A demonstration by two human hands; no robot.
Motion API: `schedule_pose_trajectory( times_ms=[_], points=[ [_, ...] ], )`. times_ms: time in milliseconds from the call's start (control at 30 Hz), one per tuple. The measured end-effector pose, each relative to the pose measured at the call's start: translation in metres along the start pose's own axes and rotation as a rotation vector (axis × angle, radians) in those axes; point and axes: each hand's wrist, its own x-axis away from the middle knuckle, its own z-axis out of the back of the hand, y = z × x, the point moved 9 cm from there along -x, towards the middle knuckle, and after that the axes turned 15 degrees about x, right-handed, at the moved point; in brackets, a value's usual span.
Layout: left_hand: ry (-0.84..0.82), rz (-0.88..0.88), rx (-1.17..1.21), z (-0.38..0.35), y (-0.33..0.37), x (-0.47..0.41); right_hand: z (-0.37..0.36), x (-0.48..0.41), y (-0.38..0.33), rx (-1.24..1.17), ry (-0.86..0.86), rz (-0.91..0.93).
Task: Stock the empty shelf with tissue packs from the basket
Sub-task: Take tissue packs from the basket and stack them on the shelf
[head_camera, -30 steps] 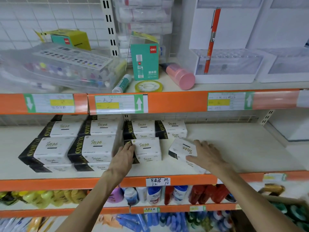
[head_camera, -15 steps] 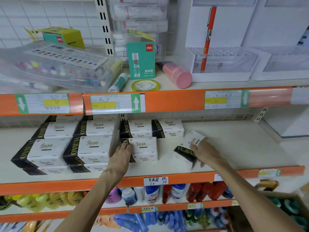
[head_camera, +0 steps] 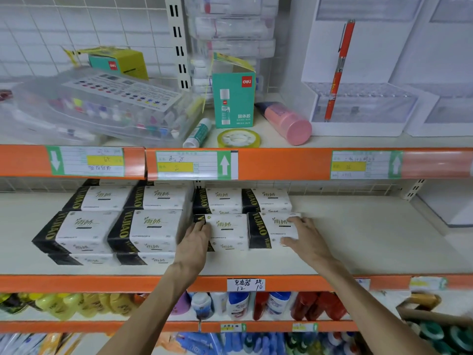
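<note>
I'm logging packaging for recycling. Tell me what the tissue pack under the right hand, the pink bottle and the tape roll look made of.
Tissue pack: soft printed plastic film by the look, slight sheen, rounded edges.
Pink bottle, lying on its side: probably matte plastic, uniform colour, dull highlights.
Tape roll: clear yellowish adhesive film, glossy; the core material is unclear.

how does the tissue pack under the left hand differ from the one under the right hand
The left hand rests on the black end of its tissue pack; the right hand spreads over the white face of its pack, nearer the bare shelf. Both lie flat, side by side, same brand.
</note>
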Motion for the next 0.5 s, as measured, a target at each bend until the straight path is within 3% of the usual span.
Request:
schedule_pose_trajectory(
  times_ms=[500],
  points=[
    [0.045,0.130,-0.055,-0.008,-0.011,-0.014,-0.004,-0.016,-0.013,-0.007,0.035,-0.004]
  ],
)
